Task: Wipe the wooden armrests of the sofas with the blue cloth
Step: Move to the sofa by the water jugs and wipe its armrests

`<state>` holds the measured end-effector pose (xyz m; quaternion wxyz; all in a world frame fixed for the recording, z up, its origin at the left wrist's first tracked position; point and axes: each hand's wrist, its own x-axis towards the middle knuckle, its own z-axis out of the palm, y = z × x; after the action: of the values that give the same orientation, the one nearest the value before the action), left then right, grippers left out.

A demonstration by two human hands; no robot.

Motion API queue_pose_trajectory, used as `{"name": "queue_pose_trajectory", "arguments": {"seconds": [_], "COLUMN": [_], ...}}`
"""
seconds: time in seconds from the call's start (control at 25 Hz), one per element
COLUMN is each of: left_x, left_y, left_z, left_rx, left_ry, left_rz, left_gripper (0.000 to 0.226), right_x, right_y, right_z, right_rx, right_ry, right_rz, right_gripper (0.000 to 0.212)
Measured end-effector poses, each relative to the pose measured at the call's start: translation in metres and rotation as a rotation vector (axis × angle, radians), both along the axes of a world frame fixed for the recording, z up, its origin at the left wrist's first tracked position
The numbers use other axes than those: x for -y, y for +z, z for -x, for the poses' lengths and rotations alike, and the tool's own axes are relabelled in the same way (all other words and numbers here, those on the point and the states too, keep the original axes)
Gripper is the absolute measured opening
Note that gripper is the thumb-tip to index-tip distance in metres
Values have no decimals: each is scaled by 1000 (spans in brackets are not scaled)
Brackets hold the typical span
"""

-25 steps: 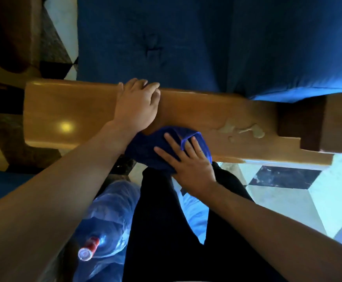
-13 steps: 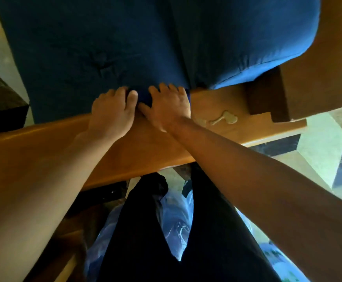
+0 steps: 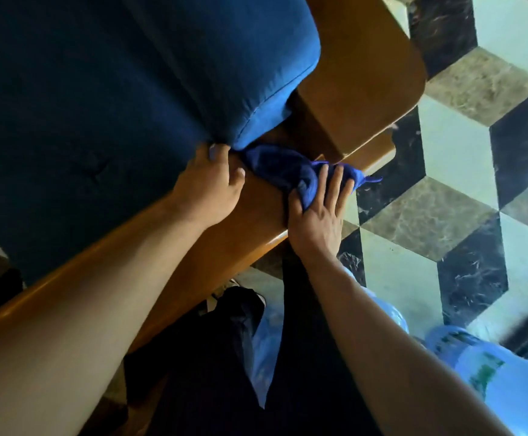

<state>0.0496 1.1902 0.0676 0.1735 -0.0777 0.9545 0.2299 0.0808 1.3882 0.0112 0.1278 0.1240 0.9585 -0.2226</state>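
A person's right hand presses the bunched blue cloth with spread fingers onto the wooden armrest, near its end by the blue cushion. The left hand rests on the wood, fingers loosely curled. Wiping looks mid-way; other armrests are out of view.

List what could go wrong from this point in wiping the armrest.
1. The blue cloth is bunched, and the right hand presses only its near end with flat fingers, so it may slip loose or skip patches of the wooden armrest.
2. The cloth's far end lies tucked against the blue cushion, where it may snag.
3. Large water bottles lie on the floor by the person's legs, a trip hazard when stepping sideways.
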Motion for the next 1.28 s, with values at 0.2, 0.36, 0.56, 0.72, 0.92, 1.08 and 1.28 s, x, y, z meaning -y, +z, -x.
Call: {"name": "queue_pose_trajectory", "arguments": {"seconds": [0.2,0.36,0.56,0.72,0.92,1.08,1.28], "left_x": [3,9,16,41,85,105,101], "left_y": [-7,-11,-15,-18,-20,-13,13], "left_z": [3,-2,-15,-46,-106,-149,-209], "left_rx": [15,-48,-107,-144,-105,-111,-44], "left_ry": [-81,-60,-52,-16,235,382,759], "left_rz": [84,77,61,56,107,100,-45], "left_gripper": [47,42,44,42,40,39,34], "right_x": [-50,-104,-54,55,154,177,211], "right_y": [-2,0,6,0,27,42,75], "right_z": [47,106,78,-37,-130,-137,-156], "right_rx": [-109,-80,-143,-13,182,315,947], "right_ry": [7,-416,-688,-688,-621,-743,-280], "right_rz": [54,421,629,684,686,634,524], "right_gripper": [75,74,73,82,85,84,51]}}
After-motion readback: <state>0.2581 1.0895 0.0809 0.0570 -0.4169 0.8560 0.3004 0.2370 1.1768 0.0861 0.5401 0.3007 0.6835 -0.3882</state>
